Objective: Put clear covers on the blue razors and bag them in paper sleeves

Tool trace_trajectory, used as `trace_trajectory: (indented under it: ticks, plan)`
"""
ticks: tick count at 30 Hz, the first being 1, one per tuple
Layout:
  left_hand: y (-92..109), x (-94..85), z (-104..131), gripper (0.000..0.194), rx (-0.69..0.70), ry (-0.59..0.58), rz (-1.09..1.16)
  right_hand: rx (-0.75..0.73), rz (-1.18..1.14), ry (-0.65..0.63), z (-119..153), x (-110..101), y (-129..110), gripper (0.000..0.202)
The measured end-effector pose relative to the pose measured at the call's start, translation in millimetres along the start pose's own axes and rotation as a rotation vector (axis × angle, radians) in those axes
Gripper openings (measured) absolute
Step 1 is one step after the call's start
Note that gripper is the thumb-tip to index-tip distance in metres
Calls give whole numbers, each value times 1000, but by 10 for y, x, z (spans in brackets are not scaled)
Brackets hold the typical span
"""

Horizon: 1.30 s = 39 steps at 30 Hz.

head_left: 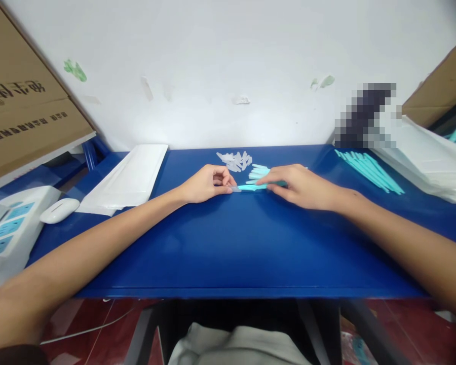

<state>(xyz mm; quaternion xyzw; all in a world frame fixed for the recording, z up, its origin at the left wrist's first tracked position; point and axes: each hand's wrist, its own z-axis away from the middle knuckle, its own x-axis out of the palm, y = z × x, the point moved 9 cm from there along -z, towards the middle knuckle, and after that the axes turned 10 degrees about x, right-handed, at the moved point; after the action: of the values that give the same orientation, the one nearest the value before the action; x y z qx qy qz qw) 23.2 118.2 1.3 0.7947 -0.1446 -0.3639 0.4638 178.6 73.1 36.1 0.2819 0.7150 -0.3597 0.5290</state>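
Note:
My left hand [203,185] pinches a small translucent sleeve-like cap [235,189] between thumb and fingertips. That cap meets the left end of a slim turquoise stick [253,187], and whether it is fully over the tip is too small to tell. The stick's other end is gripped by my right hand [302,187], low over the blue table [213,248]. Just behind, partly hidden by my right hand, lies a bunch of turquoise sticks [259,171]. A small heap of translucent caps [235,160] lies beyond my left fingers.
More turquoise sticks [372,170] lie to the right, near a stack of white packaging [437,162]. White flat bags [131,175] rest at left, with a white mouse [60,210] and a power strip [17,220]. A cardboard box [30,96] stands beside them; a wall is behind.

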Motion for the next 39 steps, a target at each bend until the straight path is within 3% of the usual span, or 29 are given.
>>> trace_trajectory:
  ticks: [28, 39]
  plan:
    - [-22, -5, -11, 30, 41, -8, -27, -15, 75, 33, 14, -23, -41, 39]
    - [51, 17, 1, 29, 46, 23, -51, -52, 103, 37, 29, 115, -126, 37]
